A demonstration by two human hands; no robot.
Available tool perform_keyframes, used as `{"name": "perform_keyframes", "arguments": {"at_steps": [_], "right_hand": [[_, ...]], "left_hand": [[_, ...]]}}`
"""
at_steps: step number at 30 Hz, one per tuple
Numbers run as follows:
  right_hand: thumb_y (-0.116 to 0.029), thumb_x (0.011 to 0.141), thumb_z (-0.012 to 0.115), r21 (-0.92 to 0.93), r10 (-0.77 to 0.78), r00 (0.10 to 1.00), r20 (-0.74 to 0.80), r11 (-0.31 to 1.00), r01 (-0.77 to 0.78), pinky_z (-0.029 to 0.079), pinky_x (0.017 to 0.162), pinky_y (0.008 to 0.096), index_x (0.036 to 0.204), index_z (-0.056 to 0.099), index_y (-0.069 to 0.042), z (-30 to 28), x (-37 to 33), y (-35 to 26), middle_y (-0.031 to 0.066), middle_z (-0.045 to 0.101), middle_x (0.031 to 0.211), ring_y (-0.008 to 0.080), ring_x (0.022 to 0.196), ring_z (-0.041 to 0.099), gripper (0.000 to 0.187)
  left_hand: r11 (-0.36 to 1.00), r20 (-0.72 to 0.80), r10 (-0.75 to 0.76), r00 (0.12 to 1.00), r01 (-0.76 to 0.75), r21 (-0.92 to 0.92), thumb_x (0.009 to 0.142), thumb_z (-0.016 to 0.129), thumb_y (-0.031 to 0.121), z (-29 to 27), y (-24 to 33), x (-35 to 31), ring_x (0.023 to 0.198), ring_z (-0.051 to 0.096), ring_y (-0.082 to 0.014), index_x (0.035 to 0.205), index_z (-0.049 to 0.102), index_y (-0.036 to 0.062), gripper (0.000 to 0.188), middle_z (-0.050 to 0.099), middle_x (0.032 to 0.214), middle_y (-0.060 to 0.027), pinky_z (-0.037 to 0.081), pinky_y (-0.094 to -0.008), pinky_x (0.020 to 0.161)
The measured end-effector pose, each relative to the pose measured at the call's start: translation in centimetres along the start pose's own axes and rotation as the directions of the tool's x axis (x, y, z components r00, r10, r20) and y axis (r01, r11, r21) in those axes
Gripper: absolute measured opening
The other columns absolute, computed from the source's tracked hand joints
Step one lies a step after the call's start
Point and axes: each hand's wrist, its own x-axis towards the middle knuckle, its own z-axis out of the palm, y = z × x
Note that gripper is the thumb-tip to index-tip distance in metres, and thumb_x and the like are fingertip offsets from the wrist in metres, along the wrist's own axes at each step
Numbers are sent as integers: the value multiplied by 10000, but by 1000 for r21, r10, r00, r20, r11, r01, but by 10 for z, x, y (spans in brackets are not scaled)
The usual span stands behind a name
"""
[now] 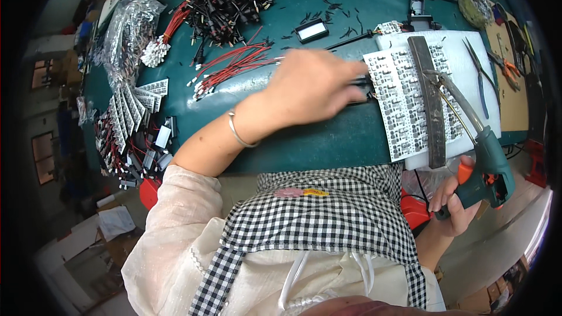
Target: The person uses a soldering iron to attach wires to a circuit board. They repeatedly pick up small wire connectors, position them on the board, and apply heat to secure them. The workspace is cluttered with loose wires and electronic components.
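Observation:
My right hand (456, 205) grips a green soldering gun (490, 161) with an orange trigger. Its long metal barrel slants up to a dark flat bar (430, 123) lying across a white panel of small circuit boards (393, 102). This panel rests on a white foam slab (465, 50). My left hand (316, 85) hovers over the green table, just left of the panel's edge. Motion smears its fingers, and whether they hold anything is unclear. Black wire ends (364, 83) show beside the fingertips. A thin black cable (351, 41) runs behind the hand toward the foam.
Red wires (234, 64) lie left of centre, below a heap of black cables (228, 3). A plastic bag (132, 35), fanned circuit boards (124, 117) and small dark cases (164, 136) crowd the left side. Blue-handled pliers (481, 82) and orange-handled cutters (508, 70) lie at the right.

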Motion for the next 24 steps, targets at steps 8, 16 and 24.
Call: {"name": "perform_keyframes", "arguments": {"at_steps": [8, 16, 24], "right_hand": [[-55, 797, 646, 0, -11, 1000, 26, 1000, 11, 466, 405, 256, 1305, 320, 155, -1, 3, -1, 104, 491, 633, 147, 461, 488, 639], [-73, 791, 655, -14, -16, 1000, -2, 1000, 16, 455, 402, 252, 1289, 327, 158, -1, 0, 0, 106, 490, 623, 144, 452, 478, 639], [-97, 763, 681, -20, 2, 999, -39, 1000, -2, 436, 399, 258, 1275, 353, 154, 6, 5, -4, 105, 503, 606, 144, 436, 475, 658]], "left_hand": [[857, -554, -140, 820, 381, 347, 721, 763, 196, -32, -102, 52, 800, 582, -302, 721, 625, 62, 193, 587, 777, -114, 467, -420, 716], [790, -602, -288, 745, 540, 290, 714, 776, 237, -21, -144, 66, 830, 617, -313, 787, 715, 60, 201, 655, 823, -119, 494, -425, 758], [918, -494, -386, 779, 275, -284, 841, 686, 100, -18, -81, 56, 775, 688, -153, 933, 706, 31, 117, 716, 837, -84, 522, -268, 699]]}}
